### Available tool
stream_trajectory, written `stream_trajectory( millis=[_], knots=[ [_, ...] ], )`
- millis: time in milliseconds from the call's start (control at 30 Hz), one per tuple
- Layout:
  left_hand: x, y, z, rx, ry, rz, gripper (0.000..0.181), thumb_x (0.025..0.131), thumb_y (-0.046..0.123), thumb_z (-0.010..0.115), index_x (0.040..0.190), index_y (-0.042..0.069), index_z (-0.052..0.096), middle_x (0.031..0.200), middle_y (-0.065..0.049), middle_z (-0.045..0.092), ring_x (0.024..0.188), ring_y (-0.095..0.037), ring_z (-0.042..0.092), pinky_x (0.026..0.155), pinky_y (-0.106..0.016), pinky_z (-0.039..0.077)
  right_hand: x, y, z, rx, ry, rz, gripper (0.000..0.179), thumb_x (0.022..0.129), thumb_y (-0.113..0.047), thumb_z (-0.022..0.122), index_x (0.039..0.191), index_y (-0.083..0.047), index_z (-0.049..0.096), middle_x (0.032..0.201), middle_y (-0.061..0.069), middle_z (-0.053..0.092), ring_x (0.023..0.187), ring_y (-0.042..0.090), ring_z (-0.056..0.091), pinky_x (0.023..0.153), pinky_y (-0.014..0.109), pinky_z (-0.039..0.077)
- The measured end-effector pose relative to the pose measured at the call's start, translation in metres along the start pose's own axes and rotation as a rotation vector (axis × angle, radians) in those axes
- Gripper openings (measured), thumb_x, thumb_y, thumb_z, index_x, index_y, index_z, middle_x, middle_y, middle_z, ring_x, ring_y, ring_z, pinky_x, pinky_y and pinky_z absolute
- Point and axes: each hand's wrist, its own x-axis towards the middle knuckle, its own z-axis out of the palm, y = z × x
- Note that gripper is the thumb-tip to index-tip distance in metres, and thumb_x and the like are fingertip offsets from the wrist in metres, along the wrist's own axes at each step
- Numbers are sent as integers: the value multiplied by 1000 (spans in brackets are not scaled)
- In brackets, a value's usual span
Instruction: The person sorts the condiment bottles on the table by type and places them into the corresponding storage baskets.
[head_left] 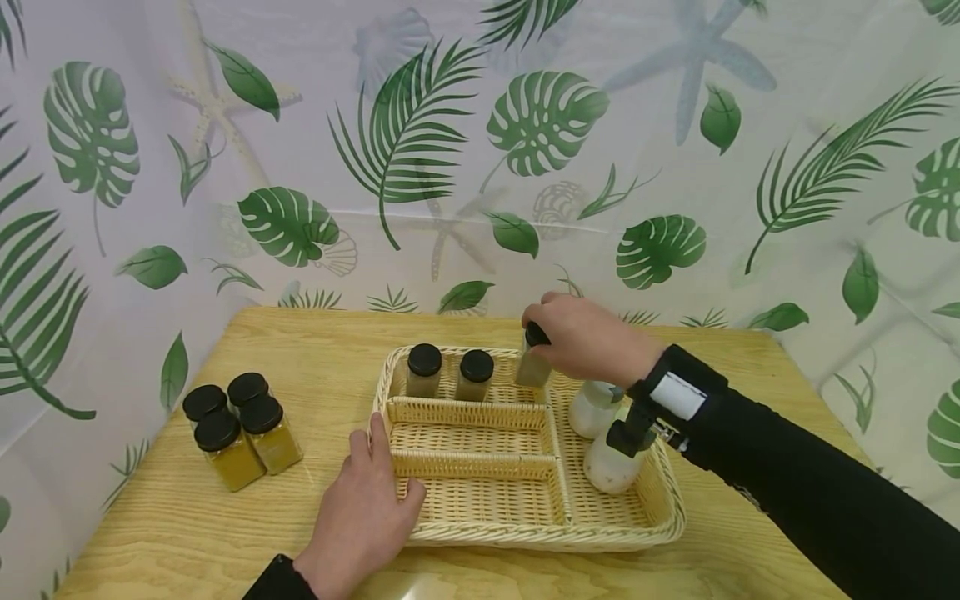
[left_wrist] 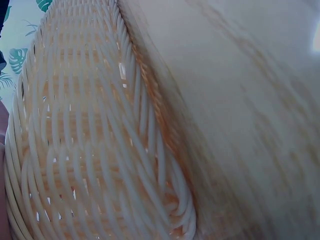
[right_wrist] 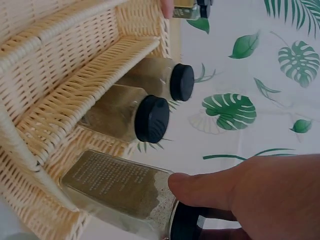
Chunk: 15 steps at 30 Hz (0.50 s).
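Observation:
My right hand (head_left: 581, 335) grips a clear spice jar (head_left: 533, 368) by its black lid, at the right end of the back compartment of the wicker basket (head_left: 540, 537). In the right wrist view this jar (right_wrist: 117, 192) tilts, shows printed text and holds greyish-brown powder; my thumb (right_wrist: 200, 190) presses near its neck. Two similar jars, a left one (head_left: 423, 379) and a middle one (head_left: 474, 385), stand in that compartment. My left hand (head_left: 367, 500) rests on the basket's left rim. The left wrist view has mostly the basket's woven wall (left_wrist: 85, 125).
Two rounded jars with whitish contents, one behind (head_left: 592, 410) and one in front (head_left: 611, 463), sit in the right compartment, partly behind my right wrist. Several yellow-filled jars (head_left: 238, 458) with black lids cluster on the wooden table (head_left: 150, 533) at left. A leaf-print curtain (head_left: 450, 167) hangs behind.

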Motion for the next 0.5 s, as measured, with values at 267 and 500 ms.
stream_trajectory(
  millis=[267, 500],
  knots=[
    [0, 0, -1, 4, 1, 5, 91, 85, 40, 54, 148, -9, 11, 117, -24, 38, 80, -25, 52, 58, -37, 51, 9, -9, 15, -20, -55, -9, 19, 85, -16, 69, 100, -6, 63, 85, 5, 55, 72, 19, 49, 60, 32, 45],
    [0, 1, -1, 1, -9, -1, 90, 86, 40, 54, 149, -8, 11, 118, -24, 38, 78, -23, 51, 57, -35, 49, 14, -11, 29, -17, -105, -25, 15, 86, -13, 68, 98, -5, 63, 83, 6, 54, 69, 18, 49, 58, 31, 43]
  ],
)
